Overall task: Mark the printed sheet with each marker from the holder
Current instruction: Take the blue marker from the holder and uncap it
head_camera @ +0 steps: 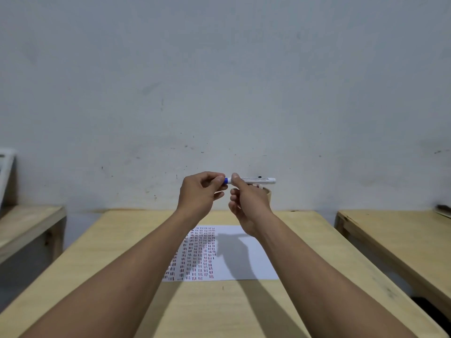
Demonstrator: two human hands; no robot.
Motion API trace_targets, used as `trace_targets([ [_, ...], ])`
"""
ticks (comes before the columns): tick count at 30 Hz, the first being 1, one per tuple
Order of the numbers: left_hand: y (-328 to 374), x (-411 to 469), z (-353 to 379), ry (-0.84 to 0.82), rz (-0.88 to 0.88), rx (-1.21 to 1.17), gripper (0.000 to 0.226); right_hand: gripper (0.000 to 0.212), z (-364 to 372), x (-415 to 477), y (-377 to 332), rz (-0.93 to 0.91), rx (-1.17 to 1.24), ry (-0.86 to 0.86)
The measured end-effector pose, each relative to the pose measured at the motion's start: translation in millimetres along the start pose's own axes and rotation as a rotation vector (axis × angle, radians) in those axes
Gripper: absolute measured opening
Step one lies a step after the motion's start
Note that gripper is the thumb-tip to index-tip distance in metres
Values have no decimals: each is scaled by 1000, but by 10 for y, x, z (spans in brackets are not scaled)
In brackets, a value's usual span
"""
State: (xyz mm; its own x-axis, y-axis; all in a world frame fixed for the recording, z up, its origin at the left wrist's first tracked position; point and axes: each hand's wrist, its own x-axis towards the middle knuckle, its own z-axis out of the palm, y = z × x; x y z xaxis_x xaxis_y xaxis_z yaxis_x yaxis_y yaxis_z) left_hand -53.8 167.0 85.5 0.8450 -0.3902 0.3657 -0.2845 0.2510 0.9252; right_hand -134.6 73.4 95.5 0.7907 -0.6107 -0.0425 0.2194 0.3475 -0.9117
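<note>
Above the printed sheet, the right hand grips the marker; the left hand pinches its blue cap. A jerky pull risks stray ink.

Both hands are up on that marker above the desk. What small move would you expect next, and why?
Probably pulling the cap off. The left hand pinches the blue cap while the right hand grips the white marker, held level above the sheet. The cap looks seated or nearly so, though it could equally be going back on.
</note>
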Motion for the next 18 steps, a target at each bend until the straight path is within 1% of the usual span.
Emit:
trace_targets([
  [1, -5, -3, -13, -5, 5, 22, 13, 21, 12, 15, 12, 24, 77, -7],
  [3, -22, 2, -42, -5, 2, 42, 15, 21, 35, 31, 46, 33, 156, -31],
  [7, -70, 11, -117, 46, -6, 85, 15, 20, 54, 58, 134, -14, 190, -47],
  [11, -151, 33, -301, 102, -6, 165, 14, 16, 35, 112, 235, -47, 133, -37],
  [15, -315, 31, -539, 210, -17, 321, 6, 13, 43, 179, 395, -50, 31, -53],
  [18, -517, 47, -744, 229, -29, 460, 6, 11, 44, 256, 540, -27, -23, -60],
])
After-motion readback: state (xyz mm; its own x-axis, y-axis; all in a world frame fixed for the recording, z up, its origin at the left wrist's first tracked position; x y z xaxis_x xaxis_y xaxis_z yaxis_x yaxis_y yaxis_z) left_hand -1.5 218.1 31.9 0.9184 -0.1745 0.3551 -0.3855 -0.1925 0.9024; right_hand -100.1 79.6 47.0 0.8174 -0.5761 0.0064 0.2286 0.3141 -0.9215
